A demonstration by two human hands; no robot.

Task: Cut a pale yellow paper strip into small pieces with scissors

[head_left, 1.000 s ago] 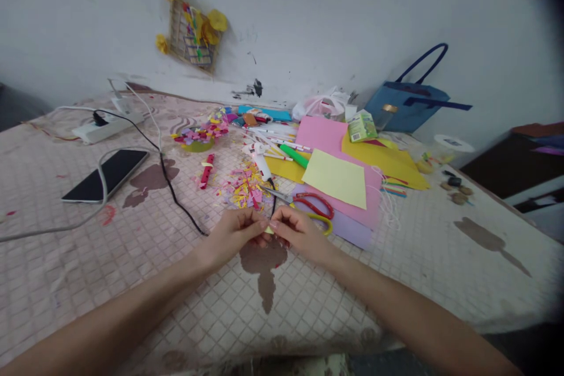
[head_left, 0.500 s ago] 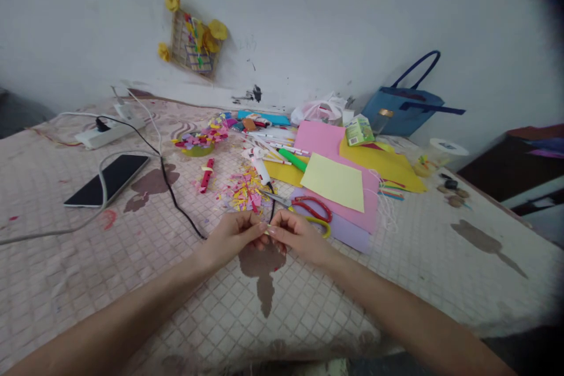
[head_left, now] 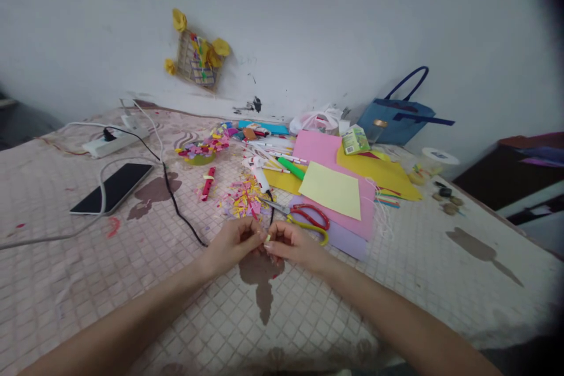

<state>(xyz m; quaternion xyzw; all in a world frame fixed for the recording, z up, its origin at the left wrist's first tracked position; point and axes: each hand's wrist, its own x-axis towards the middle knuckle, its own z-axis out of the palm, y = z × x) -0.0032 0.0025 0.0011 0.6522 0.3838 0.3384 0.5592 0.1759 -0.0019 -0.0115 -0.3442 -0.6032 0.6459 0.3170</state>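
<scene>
My left hand [head_left: 235, 242] and my right hand [head_left: 293, 242] meet over the tablecloth at the centre, fingertips nearly touching. Between them they pinch a small pale yellow paper piece [head_left: 268, 238]. Just beyond my fingers lie colourful paper scraps [head_left: 247, 197] and a white glue gun [head_left: 259, 176]. Scissors with red and yellow handles [head_left: 311, 216] rest right of the scraps, close to my right hand. A pale yellow sheet [head_left: 331, 190] lies on pink paper [head_left: 315, 147] behind them. Left of the scraps is a red strip [head_left: 208, 184].
On the left lie a dark tablet [head_left: 112, 189], cables and a white power strip [head_left: 115, 140]. Paper decorations [head_left: 200, 153] stand behind the scraps. At the back right are a green-white box [head_left: 356, 140] and a blue bag [head_left: 396, 120]. A woven decoration [head_left: 200, 61] hangs on the wall.
The view has tilted up slightly, so the scene sits a little lower. My fingers have shifted slightly around the small paper piece, and more of it shows.
</scene>
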